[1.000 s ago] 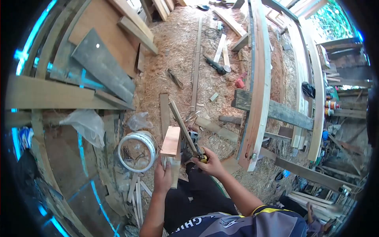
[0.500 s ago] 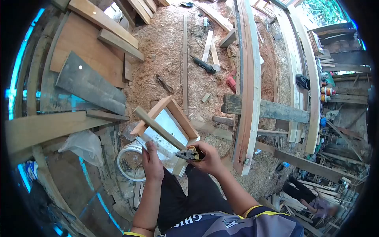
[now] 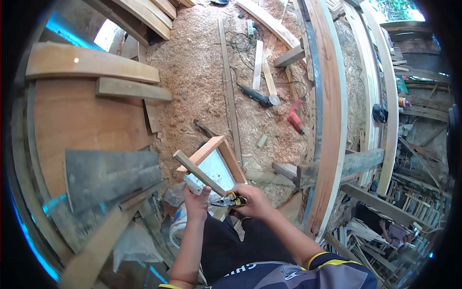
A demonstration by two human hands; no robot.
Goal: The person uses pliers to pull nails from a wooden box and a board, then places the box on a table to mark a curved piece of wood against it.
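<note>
Pale wood shavings are covering the workshop floor, and toward its middle I'm seeing an angle grinder lying with its cord trailing, while a red power drill is resting closer to the long beams along the right edge. Plywood is flanking the floor's left edge. Near the floor's front edge, the worker's left hand is holding the near left side of a shallow wooden frame backed by a white panel. Beside it, the right hand is wrapping a narrow grip round yellow-and-black pliers, which are pointing toward the left hand. One wooden stick is slanting across the frame, its lower end reaching the right hand; whether that grip is holding it too, I'm not able to tell. Partly behind the left forearm, a white bucket is showing.
</note>
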